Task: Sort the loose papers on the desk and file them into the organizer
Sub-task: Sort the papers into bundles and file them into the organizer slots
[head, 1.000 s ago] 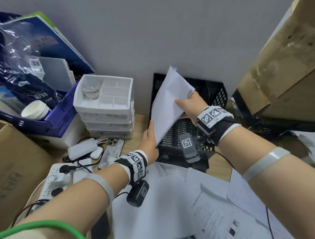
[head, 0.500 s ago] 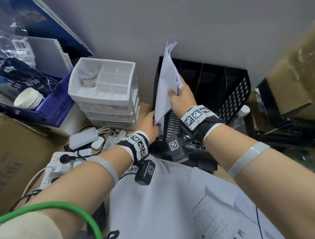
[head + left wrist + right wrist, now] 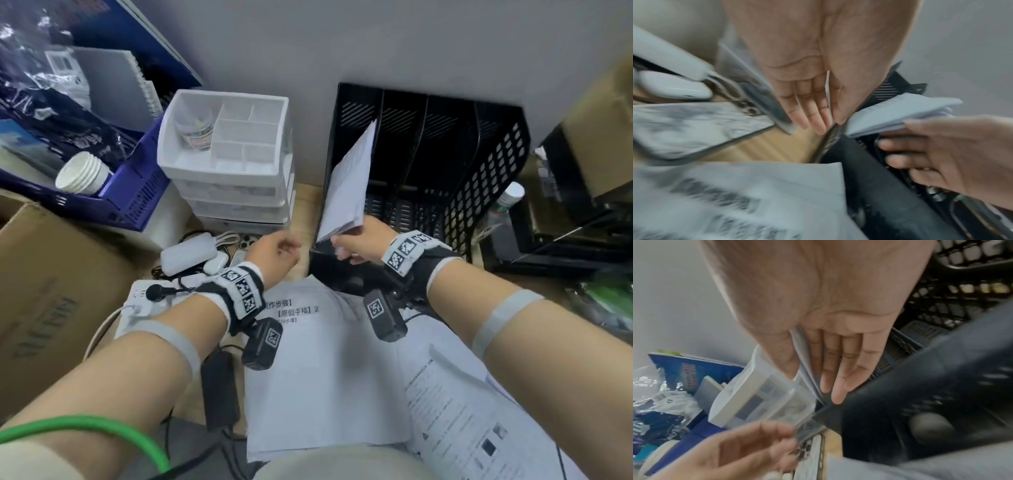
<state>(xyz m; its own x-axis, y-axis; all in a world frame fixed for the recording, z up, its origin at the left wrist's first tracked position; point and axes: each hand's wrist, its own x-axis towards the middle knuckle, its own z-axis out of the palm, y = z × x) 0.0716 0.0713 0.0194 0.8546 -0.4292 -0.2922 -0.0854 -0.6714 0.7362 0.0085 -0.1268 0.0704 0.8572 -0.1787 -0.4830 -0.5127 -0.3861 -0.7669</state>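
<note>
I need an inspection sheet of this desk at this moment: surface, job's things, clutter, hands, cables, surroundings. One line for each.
Surface: wooden desk, mostly covered.
Job's things: paper stack standing tilted in the leftmost slot of the black organizer; loose papers lie in front of it.
Clutter: white drawer unit, power bank, phone, blue basket with paper cups.
Hands: right hand grips the stack's lower edge; left hand is off the stack and holds nothing.
Cables: power strip with plugs and cords; green cable over the left arm.
Surroundings: grey wall, cardboard box at the left.
</note>
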